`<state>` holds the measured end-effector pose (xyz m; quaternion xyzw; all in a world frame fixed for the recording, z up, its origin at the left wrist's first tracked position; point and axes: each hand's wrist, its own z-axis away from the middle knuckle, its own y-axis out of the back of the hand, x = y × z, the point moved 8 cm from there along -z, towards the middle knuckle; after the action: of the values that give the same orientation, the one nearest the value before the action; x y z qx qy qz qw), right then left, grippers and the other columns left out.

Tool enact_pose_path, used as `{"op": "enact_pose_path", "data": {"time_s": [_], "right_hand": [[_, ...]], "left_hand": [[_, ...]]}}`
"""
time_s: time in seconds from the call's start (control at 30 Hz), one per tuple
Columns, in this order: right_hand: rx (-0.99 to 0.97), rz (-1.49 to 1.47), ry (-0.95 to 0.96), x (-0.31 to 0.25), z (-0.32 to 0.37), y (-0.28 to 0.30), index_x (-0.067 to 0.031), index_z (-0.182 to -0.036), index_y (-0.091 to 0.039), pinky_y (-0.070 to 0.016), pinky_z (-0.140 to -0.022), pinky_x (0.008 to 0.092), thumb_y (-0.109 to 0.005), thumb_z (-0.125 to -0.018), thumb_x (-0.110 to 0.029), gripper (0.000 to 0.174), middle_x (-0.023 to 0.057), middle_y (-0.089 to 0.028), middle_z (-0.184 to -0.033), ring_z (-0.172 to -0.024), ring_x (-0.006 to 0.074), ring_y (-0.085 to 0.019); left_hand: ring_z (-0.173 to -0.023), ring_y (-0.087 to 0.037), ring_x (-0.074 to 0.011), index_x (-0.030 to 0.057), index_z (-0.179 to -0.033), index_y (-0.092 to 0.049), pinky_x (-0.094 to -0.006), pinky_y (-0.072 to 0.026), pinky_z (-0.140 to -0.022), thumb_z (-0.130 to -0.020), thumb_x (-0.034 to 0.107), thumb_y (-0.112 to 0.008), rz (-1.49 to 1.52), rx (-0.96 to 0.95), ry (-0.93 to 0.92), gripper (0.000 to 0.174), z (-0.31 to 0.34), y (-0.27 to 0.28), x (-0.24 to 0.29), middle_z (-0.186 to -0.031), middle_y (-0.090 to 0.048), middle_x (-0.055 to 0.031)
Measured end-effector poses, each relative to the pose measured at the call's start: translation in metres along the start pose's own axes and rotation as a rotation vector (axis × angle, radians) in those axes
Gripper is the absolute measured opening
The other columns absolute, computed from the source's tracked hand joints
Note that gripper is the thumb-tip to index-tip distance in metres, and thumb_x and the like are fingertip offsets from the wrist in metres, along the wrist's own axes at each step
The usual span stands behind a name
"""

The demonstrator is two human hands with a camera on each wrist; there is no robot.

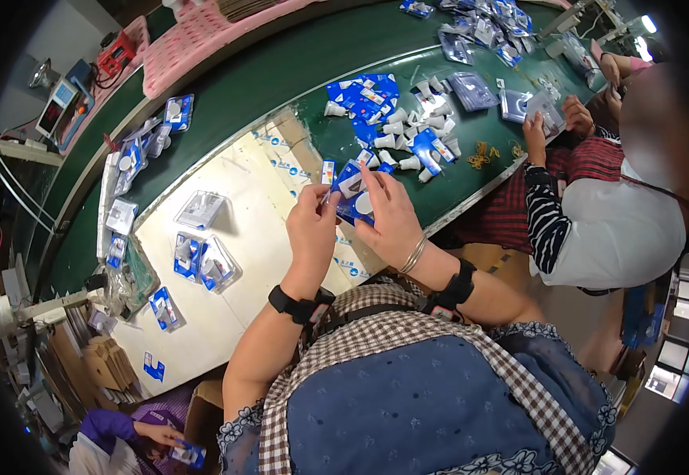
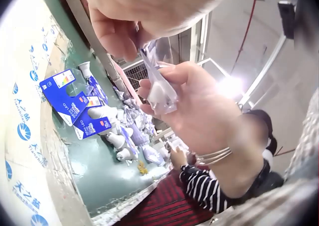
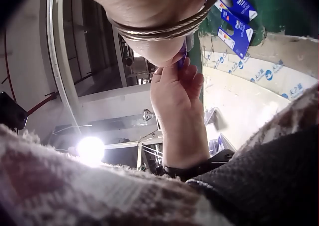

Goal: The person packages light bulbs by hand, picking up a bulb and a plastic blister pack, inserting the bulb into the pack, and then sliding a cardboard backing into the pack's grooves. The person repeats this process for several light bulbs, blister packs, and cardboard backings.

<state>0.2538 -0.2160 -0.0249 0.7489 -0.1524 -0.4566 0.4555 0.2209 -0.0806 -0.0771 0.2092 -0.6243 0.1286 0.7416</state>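
Observation:
Between my two hands is a clear plastic blister pack (image 1: 352, 187) with a blue printed card and a white bulb inside. My left hand (image 1: 313, 229) pinches its left edge between thumb and fingers. On the other side my right hand (image 1: 393, 220) grips it, thumb below and fingers along the top. In the left wrist view the pack (image 2: 162, 92) is seen edge-on, with the white bulb bulging in its plastic. The right wrist view shows only a sliver of the pack, mostly hidden behind the hands.
Beyond my hands lie loose white bulbs (image 1: 396, 127) and blue cards (image 1: 364, 95) on the green table (image 1: 297, 79). Several finished-looking packs (image 1: 216, 263) rest on the pale board (image 1: 241, 190) at left. A person in striped sleeves (image 1: 546, 214) works at right; another (image 1: 135, 439) is at lower left.

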Motion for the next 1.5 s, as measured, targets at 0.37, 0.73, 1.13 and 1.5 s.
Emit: {"op": "enact_pose_path", "data": {"time_s": [0.37,0.73,1.13,1.5], "right_hand": [[-0.034,0.305,-0.345,0.078,-0.001,0.014,0.0041,-0.134,-0.035,-0.0362,-0.094,0.0448,-0.065,-0.071,-0.027,0.076,0.0246,-0.044,-0.119,-0.109,0.0380,-0.043],[0.032,0.116,-0.336,0.126,-0.007,0.043,0.0050,-0.133,-0.034,-0.0357,-0.098,0.0436,-0.060,-0.074,-0.021,0.069,0.0258,-0.046,-0.119,-0.112,0.0398,-0.044],[-0.020,-0.084,-0.140,0.115,-0.031,0.039,0.0098,-0.139,-0.015,-0.0369,-0.092,0.0450,-0.058,-0.074,-0.023,0.085,0.0263,-0.049,-0.109,-0.101,0.0391,-0.047],[-0.062,-0.266,-0.075,0.105,-0.036,0.045,0.0084,-0.141,-0.013,-0.0390,-0.091,0.0425,-0.055,-0.072,-0.020,0.086,0.0257,-0.054,-0.109,-0.099,0.0382,-0.051]], "left_hand": [[-0.065,-0.061,-0.0307,0.0010,-0.085,-0.059,-0.0353,-0.0477,-0.057,-0.085,0.011,-0.058,-0.586,0.118,-0.531,0.010,-0.030,-0.067,0.017,-0.074,-0.063,-0.0145],[-0.081,-0.060,-0.0250,0.0023,-0.098,-0.063,-0.0320,-0.0476,-0.069,-0.083,0.010,-0.062,-0.780,0.225,-0.676,0.017,-0.067,-0.059,0.044,-0.085,-0.063,-0.0126],[-0.067,-0.057,-0.0236,0.0058,-0.103,-0.067,-0.0317,-0.0455,-0.063,-0.073,0.013,-0.071,-0.624,-0.332,-0.578,0.031,-0.045,-0.122,0.057,-0.084,-0.059,-0.0108],[-0.073,-0.060,-0.0201,-0.0001,-0.110,-0.055,-0.0307,-0.0482,-0.065,-0.069,0.016,-0.074,-0.214,-0.551,-0.162,0.048,-0.048,-0.145,0.012,-0.084,-0.063,-0.0101]]}}
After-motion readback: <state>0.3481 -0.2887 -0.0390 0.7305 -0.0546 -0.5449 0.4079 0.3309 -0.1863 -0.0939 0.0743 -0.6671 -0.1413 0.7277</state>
